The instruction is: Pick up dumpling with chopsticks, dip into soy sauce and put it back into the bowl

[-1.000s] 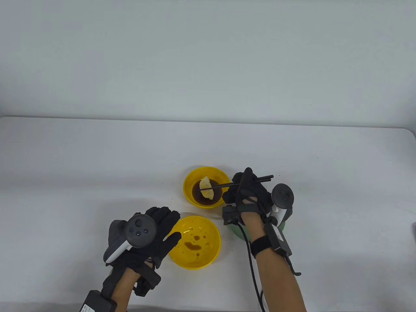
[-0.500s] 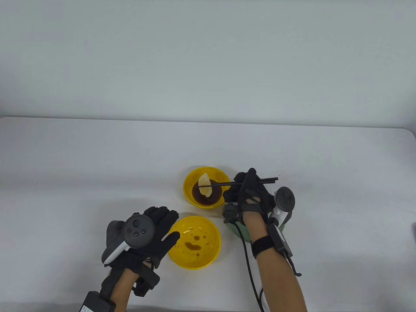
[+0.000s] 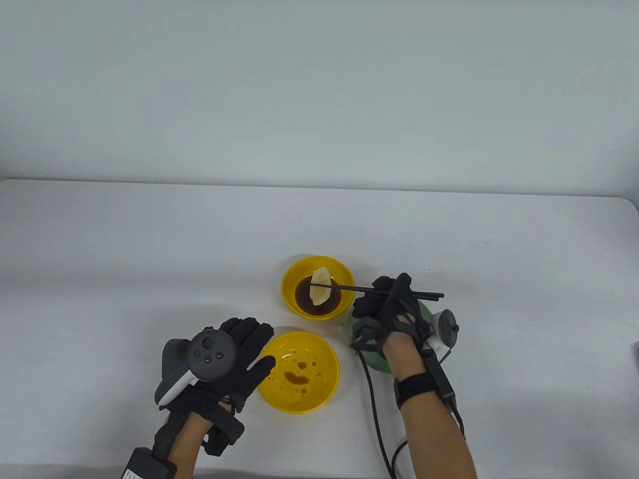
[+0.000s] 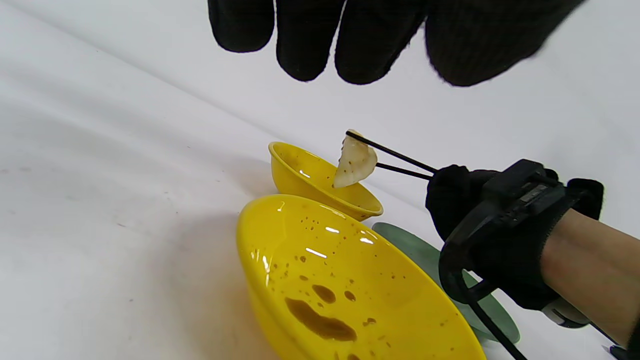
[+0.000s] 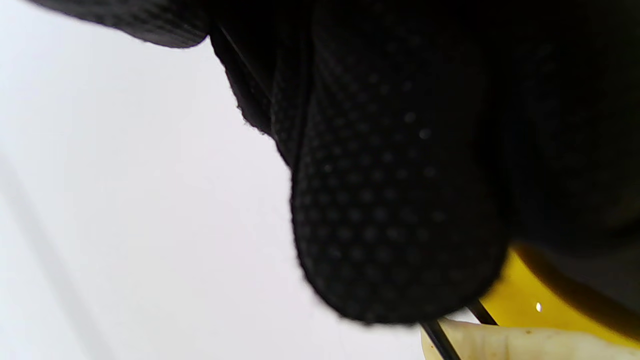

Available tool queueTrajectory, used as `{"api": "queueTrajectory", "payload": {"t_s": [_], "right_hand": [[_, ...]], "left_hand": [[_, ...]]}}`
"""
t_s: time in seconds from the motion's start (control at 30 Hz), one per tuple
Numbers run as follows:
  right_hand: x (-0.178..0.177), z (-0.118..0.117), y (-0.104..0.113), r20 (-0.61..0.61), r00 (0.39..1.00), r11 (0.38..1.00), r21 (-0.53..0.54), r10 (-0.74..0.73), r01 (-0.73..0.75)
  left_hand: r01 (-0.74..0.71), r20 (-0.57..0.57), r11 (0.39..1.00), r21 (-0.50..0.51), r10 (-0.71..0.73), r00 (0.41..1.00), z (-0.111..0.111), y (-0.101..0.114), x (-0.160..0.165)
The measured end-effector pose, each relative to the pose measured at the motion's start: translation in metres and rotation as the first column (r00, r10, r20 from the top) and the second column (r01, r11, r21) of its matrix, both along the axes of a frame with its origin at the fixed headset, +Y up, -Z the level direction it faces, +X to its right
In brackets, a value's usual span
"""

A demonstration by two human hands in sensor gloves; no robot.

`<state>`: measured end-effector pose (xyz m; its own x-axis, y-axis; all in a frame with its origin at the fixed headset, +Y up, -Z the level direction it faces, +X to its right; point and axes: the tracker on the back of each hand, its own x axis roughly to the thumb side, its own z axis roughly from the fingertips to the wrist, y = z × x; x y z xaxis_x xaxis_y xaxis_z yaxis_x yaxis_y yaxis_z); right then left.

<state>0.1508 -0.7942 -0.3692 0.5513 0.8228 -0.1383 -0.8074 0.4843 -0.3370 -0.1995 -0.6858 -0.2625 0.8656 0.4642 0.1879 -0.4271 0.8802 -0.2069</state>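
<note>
A pale dumpling point(image 3: 319, 289) hangs pinched between black chopsticks point(image 3: 359, 288), just above the dark soy sauce in the small yellow bowl point(image 3: 289, 279). My right hand point(image 3: 387, 307) grips the chopsticks to the right of that bowl. In the left wrist view the dumpling point(image 4: 355, 162) is clear of the sauce bowl's rim point(image 4: 295, 167). My left hand point(image 3: 244, 344) lies open with straight fingers against the left side of the larger yellow bowl point(image 3: 322, 349), which holds only brown sauce drips. In the right wrist view gloved fingers point(image 5: 400, 190) fill the frame, with the dumpling point(image 5: 525, 342) at the bottom edge.
A green plate point(image 3: 372, 360) lies under my right hand and wrist, beside both yellow bowls. A black cable point(image 3: 372, 399) trails from the right glove toward the table's front edge. The white table point(image 3: 150, 249) stretches wide behind and to both sides.
My right hand has drawn back to the right and the dumpling has risen out of the sauce, shifting slightly right. The left hand has stayed in place.
</note>
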Motion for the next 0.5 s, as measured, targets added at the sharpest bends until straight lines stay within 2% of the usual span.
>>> {"api": "queueTrajectory", "payload": {"t_s": [0.13,0.27,0.37,0.43,0.5], "right_hand": [[0.001,0.021,0.026,-0.123,0.992,0.999,0.034,-0.023,0.028],[-0.002,0.050,0.053,-0.247,0.951,0.976,0.155,0.187,-0.151],[-0.016,0.073,0.051,-0.289,0.909,0.948,0.201,0.299,-0.248],[-0.025,0.078,0.048,-0.288,0.881,0.922,0.220,0.375,-0.320],[-0.035,0.076,0.047,-0.267,0.822,0.856,0.283,0.503,-0.432]], "left_hand": [[-0.028,-0.011,1.000,0.006,0.028,1.000,0.001,0.003,-0.004],[-0.040,-0.017,0.999,0.018,0.040,0.999,0.002,0.004,-0.006],[-0.024,-0.014,0.999,0.021,0.024,1.000,0.003,0.004,-0.005],[-0.019,-0.014,1.000,0.021,0.020,1.000,0.004,0.003,-0.004],[-0.012,-0.016,1.000,0.020,0.012,1.000,0.004,0.003,-0.004]]}}
